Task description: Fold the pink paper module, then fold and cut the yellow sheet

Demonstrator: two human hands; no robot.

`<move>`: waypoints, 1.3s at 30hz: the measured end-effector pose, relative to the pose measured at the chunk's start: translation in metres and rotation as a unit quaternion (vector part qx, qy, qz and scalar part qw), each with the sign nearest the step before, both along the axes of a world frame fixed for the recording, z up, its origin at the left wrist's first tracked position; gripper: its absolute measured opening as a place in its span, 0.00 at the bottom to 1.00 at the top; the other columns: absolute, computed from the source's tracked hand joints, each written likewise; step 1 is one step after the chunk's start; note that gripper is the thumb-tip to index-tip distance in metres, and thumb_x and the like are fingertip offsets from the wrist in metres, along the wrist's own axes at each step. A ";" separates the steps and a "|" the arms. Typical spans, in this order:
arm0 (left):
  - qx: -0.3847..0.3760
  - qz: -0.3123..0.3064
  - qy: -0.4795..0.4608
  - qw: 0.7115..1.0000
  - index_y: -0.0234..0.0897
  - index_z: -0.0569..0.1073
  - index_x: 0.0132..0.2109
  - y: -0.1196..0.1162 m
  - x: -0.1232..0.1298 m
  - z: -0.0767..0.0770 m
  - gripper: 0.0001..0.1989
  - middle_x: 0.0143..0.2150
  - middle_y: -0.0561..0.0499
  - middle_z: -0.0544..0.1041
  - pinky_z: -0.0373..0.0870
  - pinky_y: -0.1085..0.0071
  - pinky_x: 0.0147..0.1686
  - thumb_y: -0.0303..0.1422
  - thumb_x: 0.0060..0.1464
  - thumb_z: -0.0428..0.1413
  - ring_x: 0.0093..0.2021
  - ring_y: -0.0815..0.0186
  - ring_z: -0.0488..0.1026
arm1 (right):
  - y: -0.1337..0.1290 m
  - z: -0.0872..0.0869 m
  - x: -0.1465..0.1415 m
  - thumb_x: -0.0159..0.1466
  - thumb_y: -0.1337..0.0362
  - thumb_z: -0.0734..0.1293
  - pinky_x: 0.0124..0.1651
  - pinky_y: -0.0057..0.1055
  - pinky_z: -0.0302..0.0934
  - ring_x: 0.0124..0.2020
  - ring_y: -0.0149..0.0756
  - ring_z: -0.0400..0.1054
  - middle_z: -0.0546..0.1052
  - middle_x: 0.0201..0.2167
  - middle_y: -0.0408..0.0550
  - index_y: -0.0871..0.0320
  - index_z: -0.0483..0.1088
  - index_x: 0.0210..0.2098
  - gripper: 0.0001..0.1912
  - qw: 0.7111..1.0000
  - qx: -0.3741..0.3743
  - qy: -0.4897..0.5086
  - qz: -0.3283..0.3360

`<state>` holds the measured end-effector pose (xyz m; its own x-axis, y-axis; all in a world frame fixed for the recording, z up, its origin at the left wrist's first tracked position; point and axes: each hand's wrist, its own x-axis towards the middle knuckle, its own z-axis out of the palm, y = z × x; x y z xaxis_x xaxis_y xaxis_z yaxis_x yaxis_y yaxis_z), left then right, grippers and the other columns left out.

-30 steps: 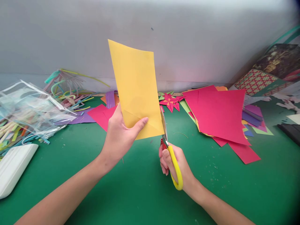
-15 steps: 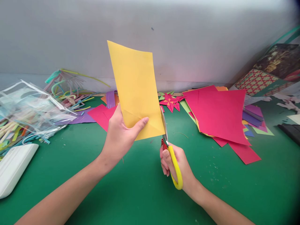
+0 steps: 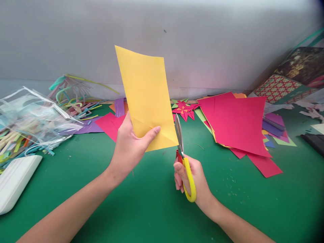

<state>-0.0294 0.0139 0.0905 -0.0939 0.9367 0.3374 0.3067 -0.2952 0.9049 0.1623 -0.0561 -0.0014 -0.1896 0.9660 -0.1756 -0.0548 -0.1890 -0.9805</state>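
Observation:
Yellow paper (image 3: 146, 87) stands upright above the table, its lower part creased. My left hand (image 3: 135, 136) grips it near the bottom, thumb across the front and the other fingers hidden behind. In my right hand (image 3: 193, 177) is a pair of scissors (image 3: 189, 179) with a yellow handle loop and a red part on the other side. Their blades point up, right beside the paper's lower right corner; I cannot tell whether they touch it. My right fingers are closed around the handles.
Red sheets (image 3: 240, 125) lie stacked at the right, near a red paper star (image 3: 184, 108). A clear plastic bag (image 3: 37, 111) and many coloured strips (image 3: 17, 141) cover the left, with a white object (image 3: 19, 182) in front. A patterned box (image 3: 280, 88) stands at the far right.
The scissors and my right hand have shifted slightly right, so more of the blades shows beside the paper's edge. My left hand and the yellow paper have barely moved.

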 end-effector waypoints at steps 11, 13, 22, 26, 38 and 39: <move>-0.097 -0.097 -0.190 0.972 0.42 0.70 0.64 0.009 0.006 -0.025 0.24 0.65 0.41 0.76 0.83 0.54 0.51 0.43 0.64 0.60 0.58 0.49 0.79 | 0.076 0.005 0.073 0.66 0.41 0.69 0.28 0.33 0.54 0.26 0.44 0.73 0.78 0.28 0.49 0.54 0.72 0.42 0.22 0.765 0.179 -0.613 -0.078; -0.141 -0.113 -0.232 0.956 0.41 0.72 0.62 0.012 0.010 -0.040 0.24 0.63 0.41 0.78 0.83 0.55 0.49 0.44 0.64 0.61 0.55 0.49 0.81 | 0.086 -0.003 0.087 0.67 0.47 0.69 0.31 0.34 0.59 0.34 0.48 0.77 0.82 0.36 0.51 0.55 0.73 0.47 0.19 0.756 0.178 -0.628 -0.048; -0.220 -0.123 -0.291 0.923 0.36 0.75 0.60 0.014 0.025 -0.099 0.27 0.54 0.42 0.83 0.81 0.61 0.48 0.51 0.65 0.57 0.52 0.51 0.81 | 0.094 -0.007 0.115 0.71 0.55 0.66 0.44 0.45 0.69 0.46 0.60 0.78 0.82 0.45 0.64 0.63 0.72 0.56 0.20 0.716 0.229 -0.657 -0.060; -0.226 -0.149 -0.239 0.932 0.36 0.76 0.58 0.013 0.023 -0.107 0.26 0.52 0.43 0.83 0.80 0.65 0.42 0.51 0.65 0.57 0.47 0.54 0.82 | 0.092 0.003 0.114 0.73 0.49 0.63 0.39 0.45 0.67 0.38 0.59 0.79 0.83 0.38 0.61 0.59 0.76 0.51 0.21 0.722 0.211 -0.647 -0.127; -0.196 -0.240 -0.116 0.944 0.38 0.76 0.55 0.003 0.021 -0.105 0.20 0.51 0.44 0.82 0.78 0.65 0.43 0.48 0.69 0.54 0.47 0.56 0.80 | 0.072 -0.010 0.044 0.63 0.46 0.74 0.35 0.34 0.69 0.36 0.42 0.75 0.83 0.38 0.50 0.55 0.81 0.42 0.18 0.999 0.036 -0.013 -0.012; -0.189 -0.231 -0.100 0.949 0.37 0.77 0.53 0.004 0.021 -0.105 0.19 0.50 0.45 0.82 0.77 0.66 0.42 0.48 0.68 0.55 0.46 0.56 0.80 | 0.073 -0.010 0.046 0.63 0.47 0.75 0.33 0.32 0.67 0.34 0.40 0.73 0.83 0.37 0.49 0.55 0.81 0.40 0.18 0.999 0.035 -0.017 -0.023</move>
